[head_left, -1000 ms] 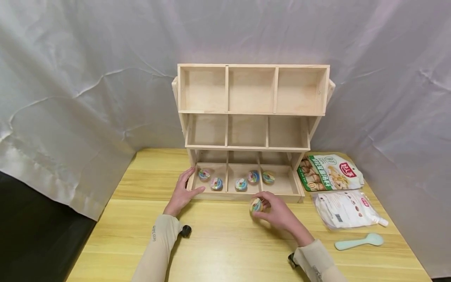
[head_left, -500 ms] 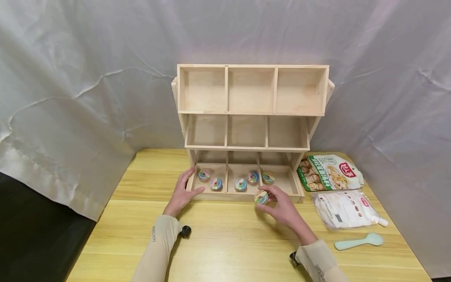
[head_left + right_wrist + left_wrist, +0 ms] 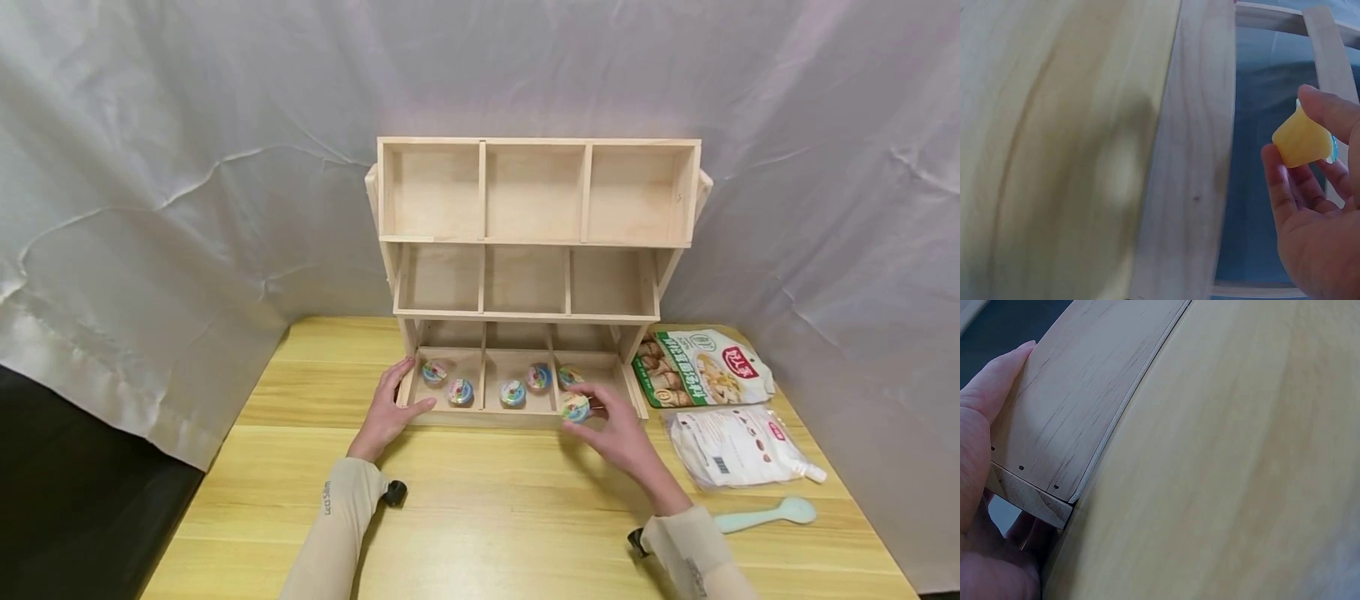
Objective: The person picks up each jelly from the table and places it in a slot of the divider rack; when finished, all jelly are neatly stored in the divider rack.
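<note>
My right hand (image 3: 624, 432) pinches a small jelly cup (image 3: 575, 407) with a printed lid, over the front edge of the bottom right compartment. In the right wrist view the cup's yellow body (image 3: 1304, 140) sits between thumb and fingers, above the compartment. My left hand (image 3: 382, 414) holds the front left corner of the wooden rack (image 3: 536, 239). Its thumb lies along the front board (image 3: 1085, 394), its other fingers at the side. In the bottom row, two jelly cups (image 3: 461, 392) lie at left, two cups (image 3: 513, 393) in the middle, one cup (image 3: 571, 376) at right, partly hidden.
Right of the rack lie a green and white food bag (image 3: 705, 367), a white spouted pouch (image 3: 741, 446) and a pale green spoon (image 3: 797, 510), its handle partly behind my sleeve. The rack's two upper rows rise above the bottom row. Grey cloth (image 3: 187, 208) surrounds the table (image 3: 465, 517).
My right hand has moved right and slightly up with the jelly cup, from in front of the rack to the bottom right compartment. The left hand has not moved.
</note>
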Motion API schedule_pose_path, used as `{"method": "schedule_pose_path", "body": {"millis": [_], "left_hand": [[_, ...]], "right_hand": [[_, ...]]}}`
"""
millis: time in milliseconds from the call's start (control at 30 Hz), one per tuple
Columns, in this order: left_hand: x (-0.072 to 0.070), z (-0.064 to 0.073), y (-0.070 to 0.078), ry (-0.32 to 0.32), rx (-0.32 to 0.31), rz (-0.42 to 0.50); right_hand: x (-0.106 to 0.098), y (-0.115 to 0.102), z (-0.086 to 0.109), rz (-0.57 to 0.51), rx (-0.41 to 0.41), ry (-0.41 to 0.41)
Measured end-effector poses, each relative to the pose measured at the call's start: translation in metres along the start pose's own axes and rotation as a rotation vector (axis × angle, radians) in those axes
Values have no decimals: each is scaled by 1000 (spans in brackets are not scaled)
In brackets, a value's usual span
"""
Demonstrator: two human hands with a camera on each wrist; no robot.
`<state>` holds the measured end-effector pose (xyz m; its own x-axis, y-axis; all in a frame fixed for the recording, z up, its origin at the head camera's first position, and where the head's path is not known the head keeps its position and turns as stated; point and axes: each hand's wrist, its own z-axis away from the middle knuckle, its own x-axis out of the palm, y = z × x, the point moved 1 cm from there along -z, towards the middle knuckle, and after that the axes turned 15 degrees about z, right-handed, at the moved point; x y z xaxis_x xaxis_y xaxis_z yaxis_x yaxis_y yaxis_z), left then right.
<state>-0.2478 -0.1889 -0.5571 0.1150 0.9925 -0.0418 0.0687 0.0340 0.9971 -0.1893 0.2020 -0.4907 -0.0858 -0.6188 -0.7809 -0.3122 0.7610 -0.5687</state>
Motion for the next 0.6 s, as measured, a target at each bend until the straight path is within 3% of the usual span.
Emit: {"method": "schedule_pose_path", "body": {"millis": [200,600], "left_hand": [[-3,-2,-6,12,9,-12],[-2,-1,-6,8,18,-24]], "right_hand": [[-8,-1,-1,33,-15,26],[-19,17,-4,-72,102,31]]}}
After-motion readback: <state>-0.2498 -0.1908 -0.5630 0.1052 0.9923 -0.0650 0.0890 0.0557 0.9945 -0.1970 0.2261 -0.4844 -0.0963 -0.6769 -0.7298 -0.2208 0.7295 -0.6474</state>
